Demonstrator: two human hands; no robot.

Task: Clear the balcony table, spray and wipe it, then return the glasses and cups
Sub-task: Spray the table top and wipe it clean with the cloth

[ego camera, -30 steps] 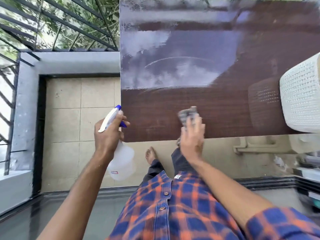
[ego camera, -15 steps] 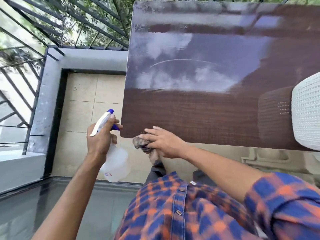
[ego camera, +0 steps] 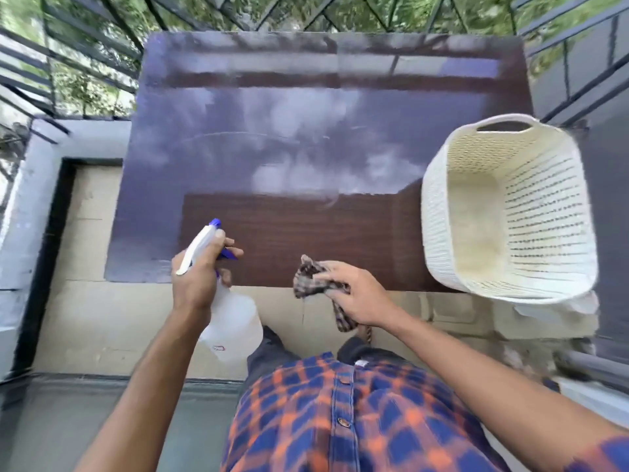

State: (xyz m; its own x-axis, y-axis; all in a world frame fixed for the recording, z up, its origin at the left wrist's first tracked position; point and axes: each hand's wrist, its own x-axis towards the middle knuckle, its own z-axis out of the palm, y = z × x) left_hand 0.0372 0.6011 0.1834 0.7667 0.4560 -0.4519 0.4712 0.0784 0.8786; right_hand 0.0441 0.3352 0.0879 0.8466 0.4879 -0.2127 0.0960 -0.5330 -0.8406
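Observation:
The dark brown wooden table [ego camera: 306,233] fills the middle of the head view, its far half glossy and reflecting sky. My left hand [ego camera: 197,277] grips a clear spray bottle [ego camera: 231,321] with a white and blue trigger head, held at the table's near edge. My right hand [ego camera: 357,298] clutches a crumpled dark checked cloth [ego camera: 313,274], lifted just off the near edge. No glasses or cups are in view.
A white woven plastic basket [ego camera: 439,212], empty inside, rests on the table's right side and overhangs its near edge. Black metal railings [ego camera: 68,69] and a grey ledge [ego camera: 30,185] border the tiled balcony floor [ego camera: 92,301]. My feet stand under the near edge.
The view has shifted right, bringing the basket fully into sight. My right hand with the cloth has moved right along the near edge. The left hand still holds the bottle.

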